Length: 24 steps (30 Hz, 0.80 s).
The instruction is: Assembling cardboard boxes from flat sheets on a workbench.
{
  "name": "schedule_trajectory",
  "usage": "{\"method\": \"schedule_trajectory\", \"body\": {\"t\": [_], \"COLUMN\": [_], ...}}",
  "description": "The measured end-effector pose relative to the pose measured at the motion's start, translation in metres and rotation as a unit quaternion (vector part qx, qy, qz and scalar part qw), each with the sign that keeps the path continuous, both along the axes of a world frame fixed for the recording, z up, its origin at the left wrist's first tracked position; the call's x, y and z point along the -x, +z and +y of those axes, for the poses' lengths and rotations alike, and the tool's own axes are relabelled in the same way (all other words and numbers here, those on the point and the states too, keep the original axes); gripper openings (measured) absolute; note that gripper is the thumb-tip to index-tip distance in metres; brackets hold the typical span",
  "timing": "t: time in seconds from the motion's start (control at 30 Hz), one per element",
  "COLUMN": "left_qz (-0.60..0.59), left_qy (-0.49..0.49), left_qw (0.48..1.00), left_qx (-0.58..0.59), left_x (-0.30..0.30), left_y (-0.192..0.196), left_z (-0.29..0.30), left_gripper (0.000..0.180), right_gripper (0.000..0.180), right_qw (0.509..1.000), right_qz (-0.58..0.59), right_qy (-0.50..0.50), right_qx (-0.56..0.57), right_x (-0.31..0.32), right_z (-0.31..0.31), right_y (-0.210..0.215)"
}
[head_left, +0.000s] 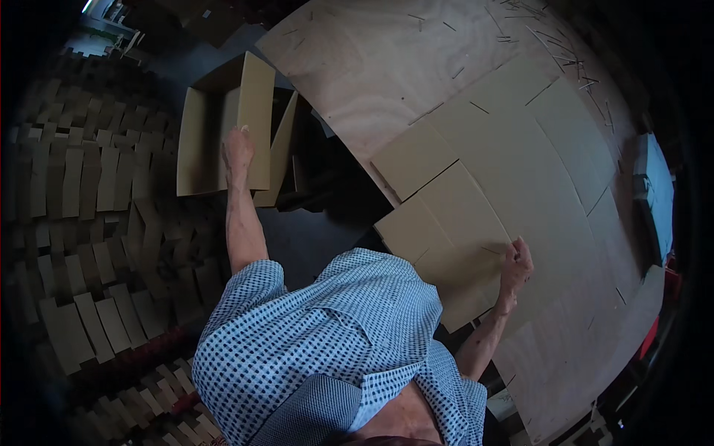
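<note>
Head view: left hand [238,149] rests fingers closed over the wall of an open cardboard box [223,126] beside the plywood table [357,82], steadying it, while right hand [516,264] pinches a flat carton blank [476,223] lying there, apparently to lift it.

Matt cardboard sheet [506,193] on grainy plywood table [364,67]

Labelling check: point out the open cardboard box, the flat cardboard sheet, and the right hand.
open cardboard box [197,141], head view, left side wall.
flat cardboard sheet [513,163], head view, middle panel.
right hand [516,264], head view, back of hand.
</note>
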<state>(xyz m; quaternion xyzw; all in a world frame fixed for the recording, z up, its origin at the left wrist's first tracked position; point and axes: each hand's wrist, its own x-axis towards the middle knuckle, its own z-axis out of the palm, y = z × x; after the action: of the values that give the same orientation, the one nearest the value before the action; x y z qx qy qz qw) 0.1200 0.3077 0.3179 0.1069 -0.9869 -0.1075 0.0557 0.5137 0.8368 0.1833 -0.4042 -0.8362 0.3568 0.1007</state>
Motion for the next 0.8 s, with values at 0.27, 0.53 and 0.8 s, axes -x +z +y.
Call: {"method": "schedule_trajectory", "body": {"t": [0.27,0.53,0.8], "left_qz": [-0.041,-0.069,0.211], "left_qy": [0.014,0.063,-0.344], "left_qw": [0.999,0.996,0.914], "left_qx": [0.015,0.009,0.039], "left_x": [0.022,0.018,0.006], "left_y": [-0.041,-0.031,-0.076], "left_z": [-0.021,-0.001,0.142], "left_gripper": [0.035,0.048,0.045], "right_gripper": [0.080,0.092,0.096], "right_qw": [0.967,0.946,0.951], "right_qz": [-0.104,-0.150,-0.110], "right_qy": [-0.163,-0.283,-0.285], "right_qx": [-0.164,-0.052,-0.042], "right_x": [-0.095,-0.154,-0.124], "right_z": [0.020,0.040,0.072], "right_y": [-0.018,-0.022,-0.026]}}
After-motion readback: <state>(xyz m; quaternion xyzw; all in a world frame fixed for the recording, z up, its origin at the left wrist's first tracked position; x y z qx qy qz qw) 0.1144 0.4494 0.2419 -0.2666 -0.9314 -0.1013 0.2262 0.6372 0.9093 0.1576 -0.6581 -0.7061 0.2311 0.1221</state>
